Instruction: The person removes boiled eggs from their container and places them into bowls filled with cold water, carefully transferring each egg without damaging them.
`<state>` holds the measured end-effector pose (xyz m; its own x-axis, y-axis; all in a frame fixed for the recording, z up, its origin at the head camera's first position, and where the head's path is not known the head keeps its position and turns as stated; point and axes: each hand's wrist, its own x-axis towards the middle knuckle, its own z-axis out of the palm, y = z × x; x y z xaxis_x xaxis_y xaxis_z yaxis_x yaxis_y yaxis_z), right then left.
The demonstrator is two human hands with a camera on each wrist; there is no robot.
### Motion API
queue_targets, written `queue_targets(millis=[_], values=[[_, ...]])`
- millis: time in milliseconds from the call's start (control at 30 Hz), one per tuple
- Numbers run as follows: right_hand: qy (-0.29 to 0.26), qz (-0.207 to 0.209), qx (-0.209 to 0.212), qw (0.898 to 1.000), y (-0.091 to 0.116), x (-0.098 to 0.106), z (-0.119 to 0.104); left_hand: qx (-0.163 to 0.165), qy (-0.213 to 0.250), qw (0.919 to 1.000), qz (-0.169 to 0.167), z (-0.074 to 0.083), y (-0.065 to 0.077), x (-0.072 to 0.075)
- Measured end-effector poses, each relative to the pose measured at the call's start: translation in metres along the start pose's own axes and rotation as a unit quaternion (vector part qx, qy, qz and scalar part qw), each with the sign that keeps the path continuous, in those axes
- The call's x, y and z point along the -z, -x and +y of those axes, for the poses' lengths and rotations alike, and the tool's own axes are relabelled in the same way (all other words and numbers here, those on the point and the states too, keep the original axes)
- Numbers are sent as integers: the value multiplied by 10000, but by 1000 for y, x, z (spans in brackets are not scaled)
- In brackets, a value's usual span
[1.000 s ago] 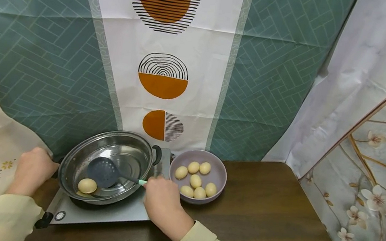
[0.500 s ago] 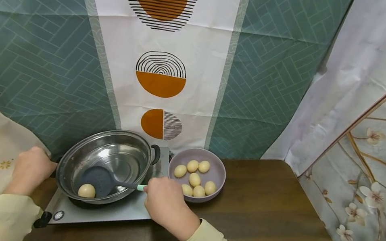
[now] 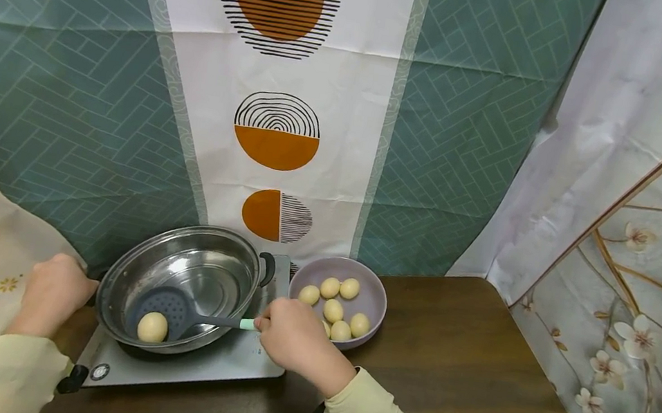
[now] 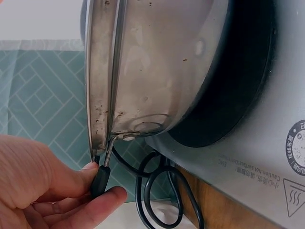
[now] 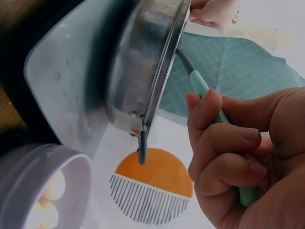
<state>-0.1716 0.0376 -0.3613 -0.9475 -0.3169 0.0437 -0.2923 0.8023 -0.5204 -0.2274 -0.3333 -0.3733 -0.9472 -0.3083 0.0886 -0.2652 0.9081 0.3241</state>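
My left hand (image 3: 56, 289) pinches the black side handle (image 4: 100, 181) of a steel pot (image 3: 191, 244) between thumb and fingers. In my right hand (image 3: 297, 338) is the mint-green grip (image 5: 200, 82) of a dark grey skimmer (image 3: 182, 309), with the fingers curled round it. The skimmer's perforated head lies low inside the pot, toward its near left wall. On that head sits one pale, round-looking egg (image 3: 153, 327). Right of the pot, a mauve bowl (image 3: 377, 293) holds several similar eggs (image 3: 349, 288), one partly hidden by my right hand.
Under the pot is a flat silver induction cooker (image 3: 203, 367) on a dark wooden table (image 3: 448, 368). A black cable (image 4: 167, 191) loops beside it. The pot's other black handle (image 3: 267, 269) points toward the bowl. Patterned cloth (image 3: 336, 165) hangs behind.
The skimmer's head has slid left and toward me, under the egg, which now rests on it. My right hand has shifted slightly right, across the bowl's near edge. The left hand keeps its grip.
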Motion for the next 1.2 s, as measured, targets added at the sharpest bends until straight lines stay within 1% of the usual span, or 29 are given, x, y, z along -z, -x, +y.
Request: queue_targets(millis=[133, 267, 467, 633, 767, 933, 1067, 1200], values=[[-418, -199, -119, 9989, -1, 2, 5, 32, -9, 10000, -13, -2, -2, 0], [-628, -210, -175, 9977, -2, 4, 9, -24, -7, 10000, -2, -3, -3, 0], [-690, -86, -214, 9974, -3, 9, 15, -143, 4, 9999, 28, -4, -2, 0], [-738, 1, -323, 9967, -3, 21, 20, -257, 27, 9997, 43, -6, -1, 0], [-763, 69, -418, 9962, -3, 30, 26, -259, 15, 9997, 30, -5, -2, 1], [-846, 215, -466, 9951, -2, 33, 35, -196, -14, 9998, 26, -3, -1, 3], [-806, 453, -561, 9941, -2, 34, 40, -225, 21, 9997, 36, -1, 0, 2], [-717, 546, -622, 9940, -1, 34, 44, -282, 1, 9996, 74, -2, -1, 1]])
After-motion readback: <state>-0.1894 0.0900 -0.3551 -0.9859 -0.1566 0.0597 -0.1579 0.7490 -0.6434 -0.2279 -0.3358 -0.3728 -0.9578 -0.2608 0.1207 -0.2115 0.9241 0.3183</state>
